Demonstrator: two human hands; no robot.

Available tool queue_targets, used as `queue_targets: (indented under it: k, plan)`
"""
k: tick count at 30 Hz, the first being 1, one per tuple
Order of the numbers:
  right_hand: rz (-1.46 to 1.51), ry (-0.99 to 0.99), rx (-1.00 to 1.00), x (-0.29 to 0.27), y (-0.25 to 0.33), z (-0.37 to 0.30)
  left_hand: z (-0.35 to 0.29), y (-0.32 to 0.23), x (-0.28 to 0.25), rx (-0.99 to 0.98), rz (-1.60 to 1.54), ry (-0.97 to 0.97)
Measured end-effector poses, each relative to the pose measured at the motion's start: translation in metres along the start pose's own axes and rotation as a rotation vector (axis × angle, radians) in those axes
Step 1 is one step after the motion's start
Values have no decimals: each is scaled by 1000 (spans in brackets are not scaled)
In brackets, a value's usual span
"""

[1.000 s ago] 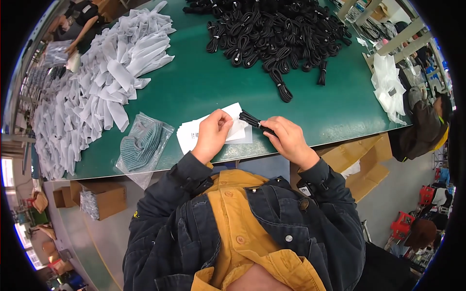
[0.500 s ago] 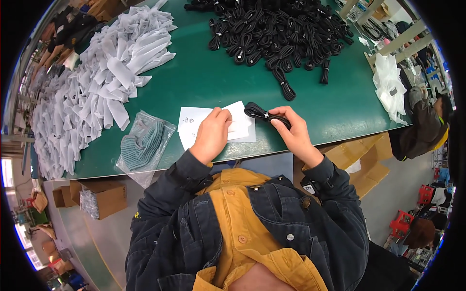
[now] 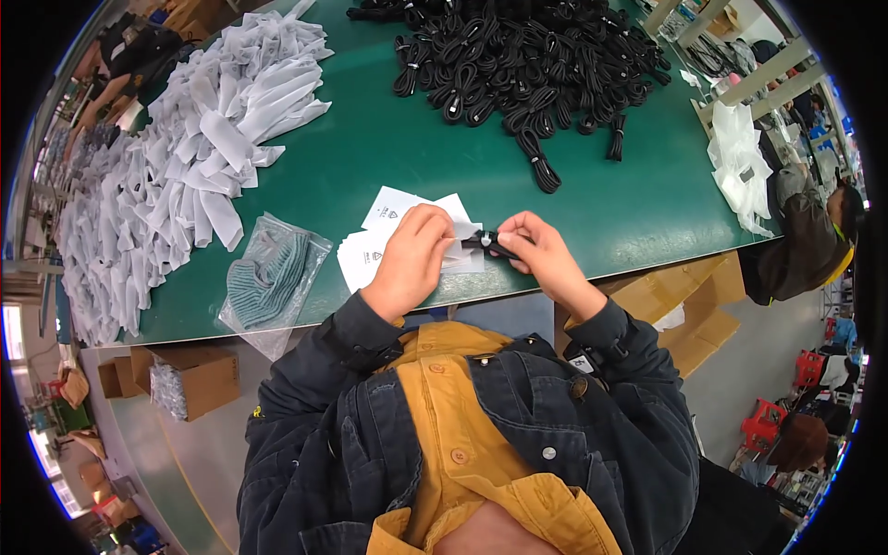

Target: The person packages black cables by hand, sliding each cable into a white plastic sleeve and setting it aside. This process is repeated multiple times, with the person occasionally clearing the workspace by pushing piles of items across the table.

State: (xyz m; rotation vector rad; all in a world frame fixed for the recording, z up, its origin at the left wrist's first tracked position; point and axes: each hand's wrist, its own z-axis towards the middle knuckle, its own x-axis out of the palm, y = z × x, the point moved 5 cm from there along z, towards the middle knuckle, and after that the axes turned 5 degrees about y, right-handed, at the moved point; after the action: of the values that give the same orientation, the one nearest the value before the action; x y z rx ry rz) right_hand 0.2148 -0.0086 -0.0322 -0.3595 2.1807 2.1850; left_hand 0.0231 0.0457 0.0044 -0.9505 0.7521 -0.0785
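Observation:
Close to the table's front edge, my right hand [image 3: 548, 257] grips a coiled black cable [image 3: 487, 240] bound with a tie. The cable's left end meets a small white bag [image 3: 460, 250] pinched in my left hand [image 3: 412, 257]; how far it sits inside is hidden by my fingers. Flat white printed bags [image 3: 363, 256] lie fanned out under and around my left hand. Beyond my hands spreads a large pile of coiled black cables [image 3: 527, 69].
A heap of filled frosted bags [image 3: 199, 148] covers the table's left side. Nearer stands a clear bag with a grey-green knitted item [image 3: 274, 277]. White crumpled plastic [image 3: 738, 157] hangs at the right edge. Cardboard boxes [image 3: 208, 379] sit below the green table [image 3: 370, 139].
My right hand has brought the coiled cable left and slightly down to the white bag in my left hand. The flat bags beneath have shifted and fanned out.

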Motion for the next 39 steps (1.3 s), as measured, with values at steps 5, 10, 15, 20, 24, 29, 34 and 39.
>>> queue_targets:
  k: [5, 10, 15, 20, 24, 29, 34, 39]
  plan:
    - [103, 44, -63, 12, 9, 10, 15, -16, -14, 152, 169, -22]
    - [-143, -6, -419, 18, 56, 19, 26, -14, -31, -91, -89, 8]
    - [-218, -158, -593, 1, 83, 30, 41, 22, -66, -262, -688, -112]
    - [-1098, -423, -339, -45, 57, 41, 54, 22, -151, -186, -229, -515]
    - [-1192, -325, -138, -64, 7, 43, 38, -15, -94, 77, 334, -320]
    - [-1063, -305, -127, -59, 1, 35, -1, 10, 9, -43, 200, 95]
    - [-523, -159, -1, -34, -5, 10, -4, 21, 24, -44, 307, 90]
    - [-541, -157, -226, -11, 19, -10, -5, 34, 18, -201, 86, 18]
